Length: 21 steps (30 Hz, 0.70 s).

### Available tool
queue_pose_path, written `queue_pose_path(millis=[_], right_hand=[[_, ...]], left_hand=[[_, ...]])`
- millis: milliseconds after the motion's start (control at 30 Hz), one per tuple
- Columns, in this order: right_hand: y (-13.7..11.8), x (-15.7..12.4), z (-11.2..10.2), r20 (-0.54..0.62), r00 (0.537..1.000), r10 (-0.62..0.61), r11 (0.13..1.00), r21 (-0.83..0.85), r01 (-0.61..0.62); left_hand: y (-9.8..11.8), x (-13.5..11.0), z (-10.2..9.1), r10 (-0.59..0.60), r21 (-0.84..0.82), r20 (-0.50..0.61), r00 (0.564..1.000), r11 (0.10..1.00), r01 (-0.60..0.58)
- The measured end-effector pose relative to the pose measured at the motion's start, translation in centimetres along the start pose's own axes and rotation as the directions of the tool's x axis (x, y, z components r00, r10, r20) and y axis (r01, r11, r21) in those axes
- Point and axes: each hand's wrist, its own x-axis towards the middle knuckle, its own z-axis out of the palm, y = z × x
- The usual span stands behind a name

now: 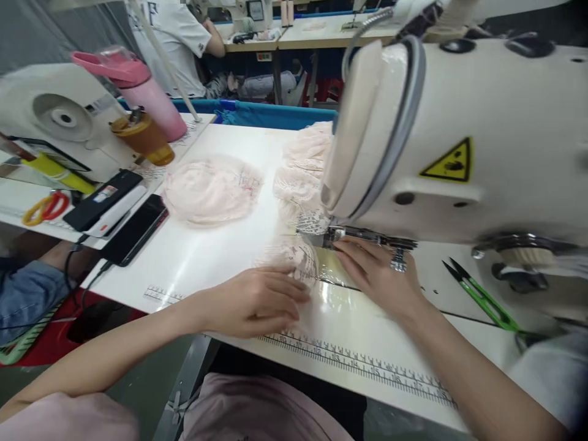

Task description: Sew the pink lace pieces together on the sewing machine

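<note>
My left hand [257, 300] is on the near end of a pale pink lace fabric piece [301, 260], its curled fingers closed over the edge; motion blurs them a little. That lace lies just left of the sewing machine's presser foot [337, 234]. My right hand [379, 266] reaches under the machine head, fingers stretched out beside the foot, with nothing visibly held. Its fingertips are partly hidden by the metal parts. More gathered pink lace fabric [303, 177] trails away behind the foot, partly covered by the sewing machine [459, 122].
A round pink fabric piece [211, 190] lies left on the white table. Green thread snips [482, 297] rest at right. A phone [135, 229], a black case [105, 199], orange-red scissors [45, 208], an amber cup [144, 138] and a pink bottle [147, 92] stand leftward. Another person [172, 46] sits beyond.
</note>
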Motion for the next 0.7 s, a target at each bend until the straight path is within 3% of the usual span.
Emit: queue_pose_path(millis=[67, 167, 233, 367, 700], right_hand=[[-0.1, 0.1, -0.2, -0.015, 1.000, 0.005, 1.000, -0.021, -0.005], [-0.3, 0.3, -0.8, -0.024, 0.999, -0.037, 0.997, -0.061, 0.036], [-0.4, 0.4, -1.2, -0.023, 0.994, -0.107, 0.993, -0.053, 0.105], [-0.5, 0.6, -1.4, 0.022, 0.969, -0.247, 0.969, 0.016, 0.246], [-0.1, 0.0, -0.8, 0.134, 0.991, -0.024, 0.999, 0.049, 0.017]], left_hand=[[0.5, 0.9, 0.8, 0.017, 0.060, -0.078, 0.997, 0.998, -0.012], [-0.1, 1.9, 2.1, -0.028, 0.344, -0.201, 0.979, 0.934, 0.097], [-0.7, 2.4, 2.7, -0.019, 0.477, -0.196, 0.980, 0.871, 0.112], [-1.8, 3.6, 3.1, 0.012, 0.560, -0.161, 0.987, 0.825, 0.081], [-3.6, 5.7, 3.1, 0.018, 0.629, -0.208, 0.978, 0.768, 0.120]])
